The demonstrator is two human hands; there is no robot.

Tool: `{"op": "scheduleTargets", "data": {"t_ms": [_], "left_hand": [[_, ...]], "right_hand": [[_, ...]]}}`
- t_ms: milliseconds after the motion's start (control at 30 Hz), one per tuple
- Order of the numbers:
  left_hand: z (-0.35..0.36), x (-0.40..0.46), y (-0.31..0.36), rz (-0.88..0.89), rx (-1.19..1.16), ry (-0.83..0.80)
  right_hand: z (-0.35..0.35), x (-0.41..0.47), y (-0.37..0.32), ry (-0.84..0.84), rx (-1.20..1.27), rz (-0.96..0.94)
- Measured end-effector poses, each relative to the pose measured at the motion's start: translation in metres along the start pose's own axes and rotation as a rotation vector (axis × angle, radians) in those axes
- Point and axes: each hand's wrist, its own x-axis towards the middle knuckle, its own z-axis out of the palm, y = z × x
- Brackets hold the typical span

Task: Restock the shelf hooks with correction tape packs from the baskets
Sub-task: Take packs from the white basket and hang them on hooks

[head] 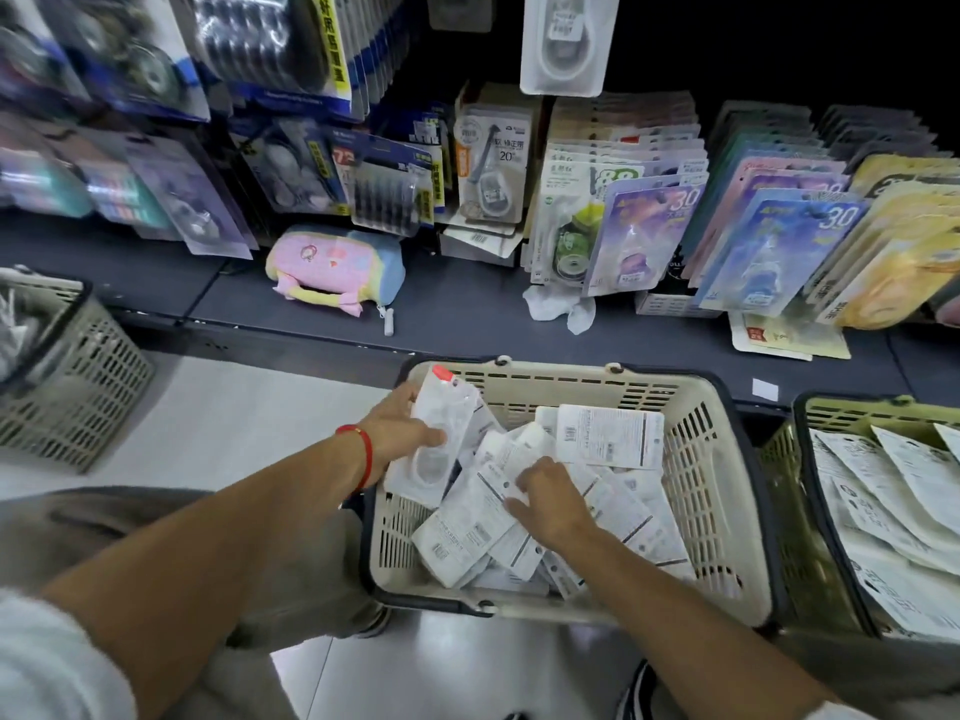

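Fingers of the left hand (pixel 400 426) curl round a pack (pixel 435 439), thumb across its clear front, most fingers hidden behind it. It is held over the near-left corner of the basket (pixel 722 491), tilted, its long axis running from a red tab at the top, toward the shelf, down to its lower end among the other packs. A red cord (pixel 363 454) circles that wrist.

Right hand (pixel 553 504) lies palm down in the middle of the basket, fingers bent onto the pile (pixel 602 449) of white packs; the fingertips are buried among them, so whether they pinch one I cannot tell. These packs lie mostly back-up, every which way, print too small to read.

Right of the basket stands a second basket (pixel 810 407), cut off by the frame edge, with larger white packs (pixel 893 485) in it. Left of the basket, well apart, a grey basket (pixel 78 387) is blurred and also cut off.

Beyond the basket runs the shelf (pixel 467 314), with hung packs (pixel 566 39) above it, a pink pouch (pixel 337 267) and leaning rows of colourful cards (pixel 644 236). Items at upper left are blurred.
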Motion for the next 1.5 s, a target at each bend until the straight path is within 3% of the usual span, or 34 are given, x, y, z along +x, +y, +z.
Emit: {"op": "scheduleTargets", "data": {"t_ms": [100,200,267,467,633,667,700,800,833,900,967,1133,1300,1500], "left_hand": [[0.013,-0.003,-0.015,0.109,0.114,0.057],[0.025,-0.007,-0.023,0.316,0.458,0.153],[0.035,-0.009,-0.027,0.443,0.585,0.161],[0.056,-0.01,-0.033,0.419,0.405,-0.04],[0.049,0.0,-0.043,0.409,0.37,0.012],[0.047,0.0,-0.043,0.37,0.29,0.018],[0.046,0.0,-0.043,0.328,0.21,0.018],[0.045,-0.001,-0.04,0.21,0.044,0.016],[0.044,-0.001,-0.039,0.186,0.015,0.008],[0.044,0.001,-0.04,0.168,-0.02,-0.013],[0.042,0.001,-0.039,0.179,-0.03,-0.029],[0.038,0.004,-0.042,0.29,0.073,-0.022],[0.039,0.002,-0.037,0.37,0.105,-0.125],[0.042,-0.005,-0.027,0.386,0.013,-0.23]], "right_hand": [[0.006,0.005,-0.005,0.067,0.146,0.011],[-0.017,0.008,-0.013,-0.042,0.794,0.206],[-0.036,0.006,-0.018,-0.078,1.087,0.251],[-0.068,-0.006,-0.023,-0.144,1.594,0.181],[-0.06,-0.008,-0.021,-0.157,1.909,0.263],[-0.056,-0.007,-0.018,-0.175,1.895,0.284],[-0.052,-0.006,-0.014,-0.165,1.721,0.294],[-0.03,-0.006,0.007,-0.06,0.5,0.217],[-0.021,-0.007,0.013,-0.057,0.222,0.202],[-0.004,-0.011,0.021,-0.084,0.024,0.217],[0.004,-0.013,0.023,-0.097,0.084,0.194],[-0.037,-0.01,0.023,-0.103,0.877,0.219],[-0.098,-0.006,0.021,-0.149,1.217,0.144],[-0.103,-0.005,0.012,-0.068,1.537,0.35]]}}
